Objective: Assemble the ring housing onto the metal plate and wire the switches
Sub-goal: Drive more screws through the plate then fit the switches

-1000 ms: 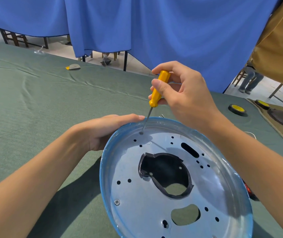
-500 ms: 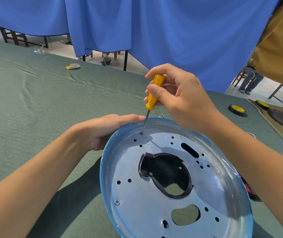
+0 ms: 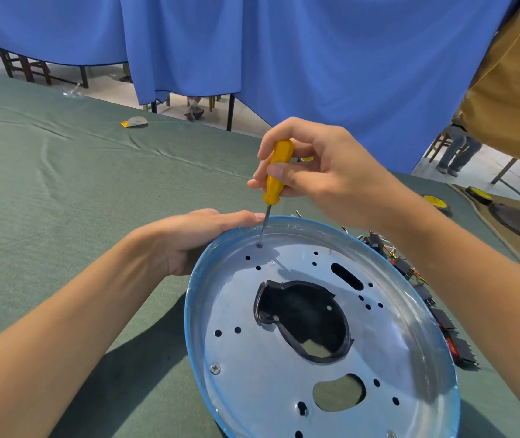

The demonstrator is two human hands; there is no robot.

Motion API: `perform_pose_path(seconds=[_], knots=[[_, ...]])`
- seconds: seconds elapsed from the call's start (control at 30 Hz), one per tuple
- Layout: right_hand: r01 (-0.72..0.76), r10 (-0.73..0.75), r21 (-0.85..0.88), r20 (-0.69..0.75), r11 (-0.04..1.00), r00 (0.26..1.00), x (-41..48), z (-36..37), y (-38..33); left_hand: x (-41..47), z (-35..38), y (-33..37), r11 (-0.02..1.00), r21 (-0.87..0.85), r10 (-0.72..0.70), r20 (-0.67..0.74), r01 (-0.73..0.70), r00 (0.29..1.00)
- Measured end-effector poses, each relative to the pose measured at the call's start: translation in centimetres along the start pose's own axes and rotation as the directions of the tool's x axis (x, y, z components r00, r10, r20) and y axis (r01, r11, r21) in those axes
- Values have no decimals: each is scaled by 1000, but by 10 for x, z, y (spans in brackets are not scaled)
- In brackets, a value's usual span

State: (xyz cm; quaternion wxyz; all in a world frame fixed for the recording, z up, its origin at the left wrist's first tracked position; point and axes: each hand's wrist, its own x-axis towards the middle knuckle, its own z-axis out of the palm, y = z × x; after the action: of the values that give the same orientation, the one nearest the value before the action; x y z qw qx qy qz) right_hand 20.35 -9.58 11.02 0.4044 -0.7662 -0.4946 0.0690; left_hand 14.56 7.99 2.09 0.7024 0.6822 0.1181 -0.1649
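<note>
Fingers (image 3: 287, 131) of the right hand (image 3: 331, 180) pinch an upright yellow-handled screwdriver (image 3: 272, 192); the left hand's (image 3: 189, 241) straight fingers (image 3: 236, 217) brace the blue-rimmed metal plate (image 3: 246, 346).

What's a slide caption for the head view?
Right hand holds yellow screwdriver tip-down on the metal plate; left hand braces its rim.

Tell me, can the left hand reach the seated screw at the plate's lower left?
Probably yes: the screw lies uncovered on the metal plate, and the left hand merely rests on the rim nearby.

Bright, even daylight, soft shadows under the arms, glare on the metal plate (image 3: 284, 384), wide-angle bending at edges.
</note>
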Motion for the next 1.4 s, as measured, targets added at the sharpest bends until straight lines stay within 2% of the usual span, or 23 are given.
perform_pose_path(seconds=[0.1, 0.27, 0.33, 0.43, 0.63, 0.77, 0.87, 0.93, 1.13, 1.27, 1.4], knots=[[-14, 5, -81, -106, 997, 994, 2, 4, -1, 0, 1, 1, 1000, 1, 8, -4, -8, 1000], [-47, -36, -332, -240, 942, 970, 10, 14, -4, -1, 2, 3, 1000, 10, -1, 9, 1, 1000], [-91, -16, -364, -282, 927, 959, 13, 17, -5, -1, 1, 2, 1000, 10, 1, 3, -1, 1000], [-93, -6, -356, -266, 930, 964, 15, 16, -7, -2, -1, 2, 1000, 29, -3, 13, 3, 1000], [-13, -83, -451, -193, 893, 978, 14, 16, -13, -6, -7, 6, 997, 72, 10, 40, -13, 999], [-12, -79, -451, -182, 893, 980, 17, 14, -12, -7, -2, 8, 986, 164, 25, -27, -20, 999], [-12, -69, -453, -161, 891, 985, 17, 15, -8, -6, 5, 7, 897, 440, 155, -225, -42, 962], [-14, -62, -446, -156, 895, 986, 15, 16, -5, -6, 7, 7, 815, 576, 270, -291, -57, 918], [-35, -56, -404, -212, 914, 976, 16, 12, 3, -8, 7, 10, 836, 470, 417, -210, -282, 884], [-30, -62, -394, -220, 919, 974, 16, 12, 3, -11, 4, 11, 748, 532, 538, -139, -395, 831], [11, -65, -483, -96, 875, 993, 18, 8, -8, -9, 7, 7, 649, 623, 605, -74, -437, 793]])
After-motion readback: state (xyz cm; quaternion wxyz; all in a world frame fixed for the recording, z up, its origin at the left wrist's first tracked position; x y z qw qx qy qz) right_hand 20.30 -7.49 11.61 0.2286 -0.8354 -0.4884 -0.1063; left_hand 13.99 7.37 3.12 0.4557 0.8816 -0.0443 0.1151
